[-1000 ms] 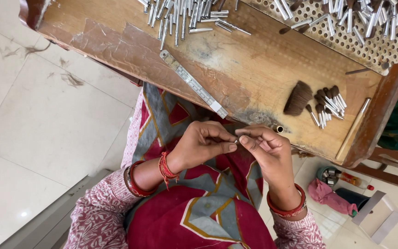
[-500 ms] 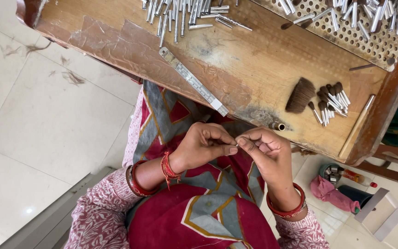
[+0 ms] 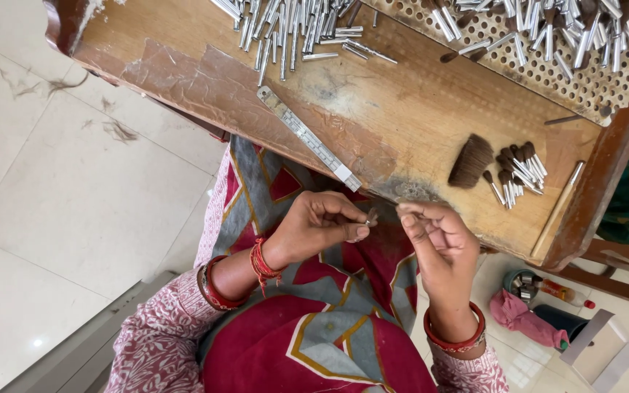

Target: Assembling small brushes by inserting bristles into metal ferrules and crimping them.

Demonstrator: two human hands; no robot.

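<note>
My left hand [image 3: 314, 225] is closed in a pinch, thumb and forefinger tips pressed on a small metal tube [image 3: 370, 217] that sticks out toward my right. My right hand [image 3: 437, 240] sits just beside it with a narrow gap between; its fingertips are drawn together at the top near the tube, but I cannot tell whether that grip has anything in it. Both hands are above my lap, just off the near edge of the wooden tabletop [image 3: 416, 124], not resting on it. A metal ruler [image 3: 309, 137] lies slantwise on the tabletop, its lower end at that near edge, close above my left hand. To the right, a loose tuft of dark bristles [image 3: 470, 160] lies beside a small heap of finished brush heads [image 3: 518, 171], and a slim stick [image 3: 557, 207] lies along the raised right rim. Farther back, a pile of bare metal tubes [image 3: 293, 25] and a perforated tray [image 3: 569, 69] holding more. The middle of the tabletop is bare wood. Left of my lap, open tiled floor [image 3: 60, 189].
</note>
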